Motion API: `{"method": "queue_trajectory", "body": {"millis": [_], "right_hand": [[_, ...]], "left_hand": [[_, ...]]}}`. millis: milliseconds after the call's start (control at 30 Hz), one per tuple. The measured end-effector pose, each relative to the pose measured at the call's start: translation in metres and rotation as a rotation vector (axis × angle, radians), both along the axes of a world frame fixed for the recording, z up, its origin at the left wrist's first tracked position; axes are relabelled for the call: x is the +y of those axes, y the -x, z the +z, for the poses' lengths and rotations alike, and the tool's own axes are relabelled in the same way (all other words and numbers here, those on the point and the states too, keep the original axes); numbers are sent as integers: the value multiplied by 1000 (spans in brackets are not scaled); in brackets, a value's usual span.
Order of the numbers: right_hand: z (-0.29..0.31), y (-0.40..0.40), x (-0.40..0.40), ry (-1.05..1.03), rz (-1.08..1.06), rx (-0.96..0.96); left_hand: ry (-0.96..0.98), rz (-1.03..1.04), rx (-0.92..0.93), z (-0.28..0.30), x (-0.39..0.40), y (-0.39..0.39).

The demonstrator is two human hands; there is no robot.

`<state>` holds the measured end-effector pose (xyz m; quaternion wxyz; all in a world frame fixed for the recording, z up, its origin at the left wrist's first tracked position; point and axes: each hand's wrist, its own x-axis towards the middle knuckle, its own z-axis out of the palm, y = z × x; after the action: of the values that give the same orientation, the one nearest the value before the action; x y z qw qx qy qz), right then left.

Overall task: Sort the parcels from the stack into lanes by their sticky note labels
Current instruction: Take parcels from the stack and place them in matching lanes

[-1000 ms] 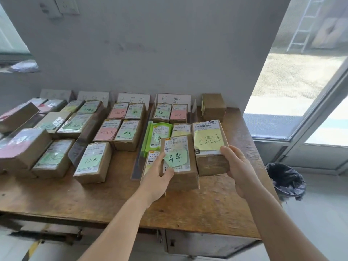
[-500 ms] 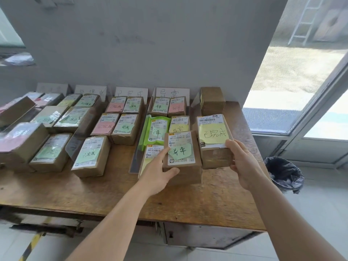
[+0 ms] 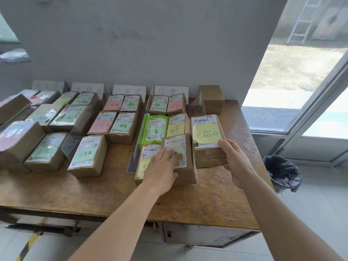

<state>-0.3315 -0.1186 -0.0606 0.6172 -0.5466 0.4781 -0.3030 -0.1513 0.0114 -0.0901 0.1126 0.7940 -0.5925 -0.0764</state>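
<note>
My right hand (image 3: 235, 161) grips the near right corner of a brown parcel with a yellow sticky note (image 3: 206, 135) at the right of the table. My left hand (image 3: 162, 168) lies on top of a brown parcel with a green note (image 3: 188, 161), fingers spread over the label and thumb at its near face. That parcel stands in the rightmost lane, beside a flatter parcel with a yellow note (image 3: 145, 159). Further back in this lane lie a green bagged parcel (image 3: 155, 129) and a box with a yellow note (image 3: 177, 127).
The wooden table (image 3: 94, 193) holds lanes of labelled parcels, with white sign cards (image 3: 170, 91) along the wall. A plain brown box (image 3: 211, 98) stands at the back right. A black bin bag (image 3: 282, 172) sits on the floor to the right, by a glass door.
My left hand has slid from the green-note parcel's near left edge up onto its top, covering the note. My right hand stays on the yellow-note parcel.
</note>
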Motion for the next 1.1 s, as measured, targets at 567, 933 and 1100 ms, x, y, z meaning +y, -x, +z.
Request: {"method": "queue_trajectory", "body": {"millis": [567, 933, 1100], "right_hand": [[9, -14, -4, -15, -94, -71], [16, -20, -11, 34, 20, -158], [30, -36, -14, 79, 110, -207]], "left_hand": [[-193, -11, -189, 16, -27, 9], [127, 111, 282, 30, -26, 1], [369, 84, 446, 58, -33, 5]]}}
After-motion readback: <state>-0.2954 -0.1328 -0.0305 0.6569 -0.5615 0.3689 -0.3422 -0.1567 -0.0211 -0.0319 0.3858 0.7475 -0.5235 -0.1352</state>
